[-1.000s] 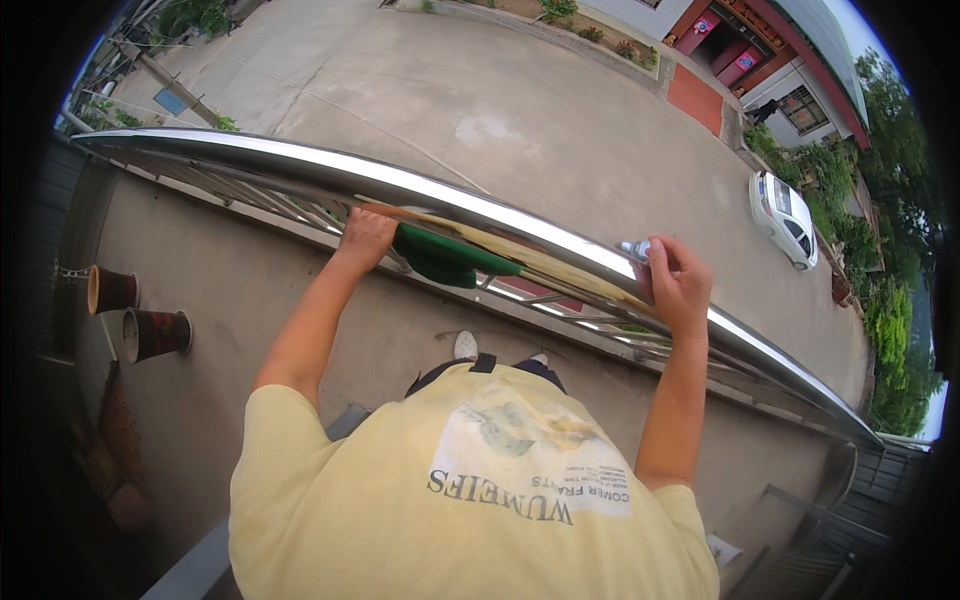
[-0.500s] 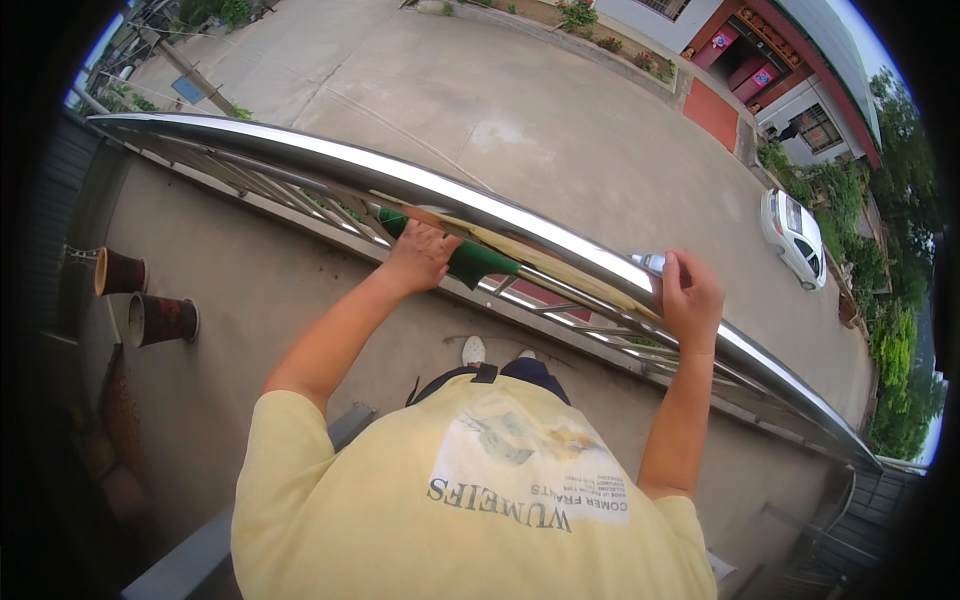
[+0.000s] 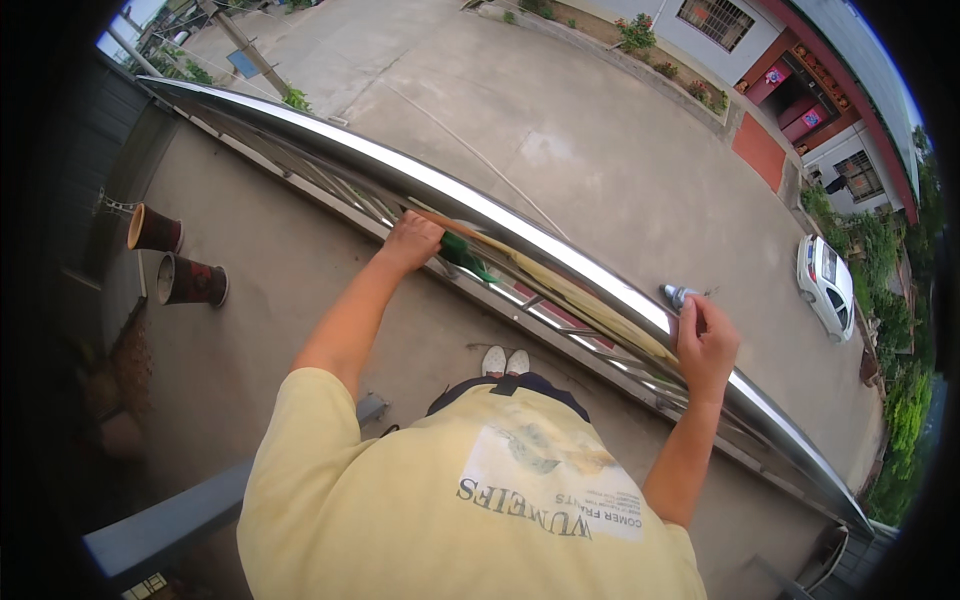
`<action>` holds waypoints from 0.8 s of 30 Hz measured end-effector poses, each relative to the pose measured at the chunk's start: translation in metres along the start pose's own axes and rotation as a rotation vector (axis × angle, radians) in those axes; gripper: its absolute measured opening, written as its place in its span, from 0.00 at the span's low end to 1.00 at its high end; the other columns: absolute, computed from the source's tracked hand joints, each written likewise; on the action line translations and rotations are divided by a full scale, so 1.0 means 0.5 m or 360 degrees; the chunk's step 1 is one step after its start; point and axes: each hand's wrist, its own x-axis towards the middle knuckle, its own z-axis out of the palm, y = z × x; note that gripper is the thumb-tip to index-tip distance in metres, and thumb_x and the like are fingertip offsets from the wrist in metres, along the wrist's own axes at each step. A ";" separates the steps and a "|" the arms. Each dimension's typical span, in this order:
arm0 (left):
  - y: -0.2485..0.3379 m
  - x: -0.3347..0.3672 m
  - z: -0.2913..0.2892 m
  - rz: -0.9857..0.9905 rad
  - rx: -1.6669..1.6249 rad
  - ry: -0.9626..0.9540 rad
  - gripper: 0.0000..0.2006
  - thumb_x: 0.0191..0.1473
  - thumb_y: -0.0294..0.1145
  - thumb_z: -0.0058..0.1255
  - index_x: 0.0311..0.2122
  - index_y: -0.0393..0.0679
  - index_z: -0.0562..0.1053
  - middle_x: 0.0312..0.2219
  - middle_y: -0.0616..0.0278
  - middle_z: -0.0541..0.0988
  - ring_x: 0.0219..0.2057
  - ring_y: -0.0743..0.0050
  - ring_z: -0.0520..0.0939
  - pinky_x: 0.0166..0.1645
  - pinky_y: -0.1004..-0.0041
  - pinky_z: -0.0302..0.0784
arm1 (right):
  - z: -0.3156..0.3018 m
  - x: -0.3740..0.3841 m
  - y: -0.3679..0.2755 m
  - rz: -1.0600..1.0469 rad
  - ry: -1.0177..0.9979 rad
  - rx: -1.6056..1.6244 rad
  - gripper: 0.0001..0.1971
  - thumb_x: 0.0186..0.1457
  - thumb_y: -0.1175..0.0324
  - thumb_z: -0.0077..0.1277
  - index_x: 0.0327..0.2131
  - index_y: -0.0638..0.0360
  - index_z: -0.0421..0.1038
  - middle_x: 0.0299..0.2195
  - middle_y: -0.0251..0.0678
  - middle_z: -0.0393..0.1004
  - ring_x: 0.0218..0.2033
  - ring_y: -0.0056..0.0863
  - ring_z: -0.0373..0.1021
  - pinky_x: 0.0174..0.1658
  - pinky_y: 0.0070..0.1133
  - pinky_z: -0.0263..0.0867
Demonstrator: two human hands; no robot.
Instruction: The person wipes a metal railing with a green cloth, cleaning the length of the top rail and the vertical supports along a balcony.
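Note:
A shiny metal railing (image 3: 478,198) runs slantwise in front of me, from far left to near right. My left hand (image 3: 412,240) is closed at bars just under its top rail, with a green cloth (image 3: 463,256) hanging from it beside the bars. Over the top rail at the right, my right hand (image 3: 708,345) pinches a small grey-blue thing with a narrow tip, like a bottle top (image 3: 678,294). The fingers hide the rest of it. The polished rail mirrors my arm and yellow shirt.
Two plant pots, a brown one (image 3: 156,230) and a dark one (image 3: 192,281), stand on the floor at my left. A grey metal bar (image 3: 180,515) lies behind my left side. Beyond the railing, a concrete yard lies lower down, with a white car (image 3: 826,287) at the right.
My view has shifted, moving the railing rightward in the picture. My left hand has moved away from me and left along the railing, and less of the green cloth shows.

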 end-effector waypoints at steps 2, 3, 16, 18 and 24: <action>0.006 0.010 -0.005 -0.0134 0.0203 -0.0367 0.11 0.49 0.39 0.48 0.25 0.45 0.77 0.26 0.58 0.80 0.35 0.60 0.80 0.44 0.60 0.70 | -0.001 0.003 -0.005 -0.0047 -0.0014 -0.0022 0.07 0.52 0.70 0.51 0.30 0.64 0.74 0.22 0.40 0.72 0.20 0.31 0.69 0.26 0.22 0.64; 0.012 0.018 -0.005 -0.0198 0.0309 -0.0549 0.11 0.50 0.40 0.47 0.28 0.45 0.78 0.29 0.58 0.80 0.38 0.60 0.79 0.46 0.60 0.70 | -0.001 0.004 -0.006 -0.0045 -0.0024 -0.0022 0.06 0.52 0.70 0.51 0.30 0.64 0.74 0.23 0.41 0.73 0.21 0.32 0.69 0.27 0.23 0.64; 0.011 0.128 0.029 -0.0385 -0.0502 -0.0392 0.19 0.44 0.31 0.50 0.45 0.47 0.73 0.46 0.59 0.74 0.52 0.61 0.70 0.58 0.66 0.59 | 0.002 0.004 -0.012 -0.0009 -0.0223 -0.0130 0.08 0.54 0.69 0.50 0.32 0.63 0.74 0.23 0.40 0.73 0.20 0.26 0.68 0.26 0.20 0.63; 0.025 0.123 0.003 -0.0388 -0.0421 -0.0375 0.19 0.42 0.29 0.50 0.44 0.46 0.73 0.45 0.59 0.74 0.51 0.62 0.70 0.58 0.66 0.59 | 0.007 0.000 0.007 0.0138 -0.0263 -0.0020 0.08 0.55 0.69 0.50 0.33 0.63 0.75 0.23 0.38 0.74 0.21 0.22 0.69 0.26 0.19 0.63; 0.068 0.038 -0.008 -0.0374 -0.0305 0.0005 0.13 0.36 0.25 0.53 0.34 0.45 0.75 0.34 0.60 0.77 0.44 0.62 0.73 0.54 0.66 0.61 | -0.004 -0.003 -0.037 0.0582 0.0020 0.0837 0.10 0.58 0.68 0.48 0.36 0.65 0.74 0.26 0.34 0.76 0.27 0.19 0.71 0.33 0.16 0.67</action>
